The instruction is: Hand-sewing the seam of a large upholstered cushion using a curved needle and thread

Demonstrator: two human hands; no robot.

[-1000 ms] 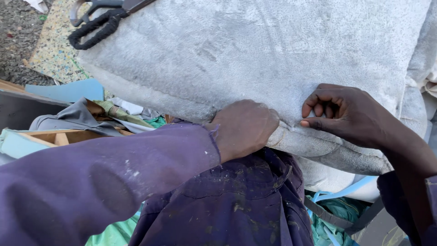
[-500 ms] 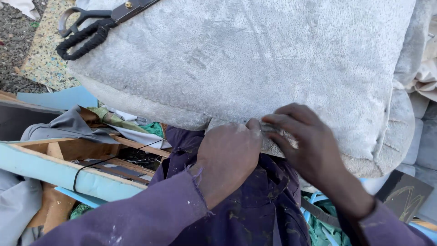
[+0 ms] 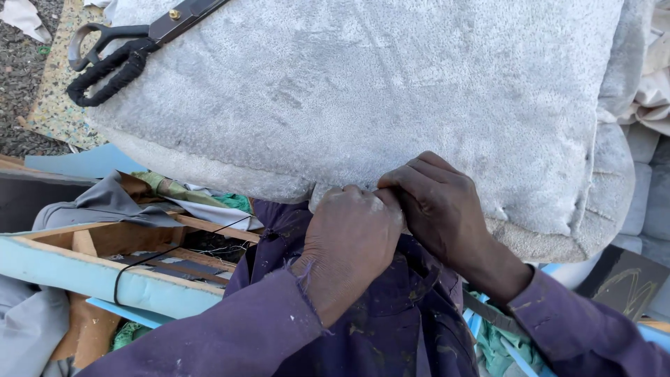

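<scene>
A big grey cushion [image 3: 363,98] fills most of the view, lying across the person's lap with its lower edge at the hands. Below it to the left sits a wooden frame [image 3: 105,241] edged with pale blue foam [image 3: 91,283], with grey cloth [image 3: 105,202] and green scraps heaped just beside it. Purple sleeves come up from the bottom of the view. The left hand [image 3: 349,241] is clenched into a fist against the cushion's lower seam, its grip pinching the fabric edge there, though the fingertips are hidden under the fold. The right hand [image 3: 436,206] touches the left, its fingers curled over and closed on the same seam just beside it. Black-handled scissors [image 3: 132,49] lie on top of the cushion at its far left corner, well apart from both hands. A thin dark cord [image 3: 164,255] loops over the frame.
</scene>
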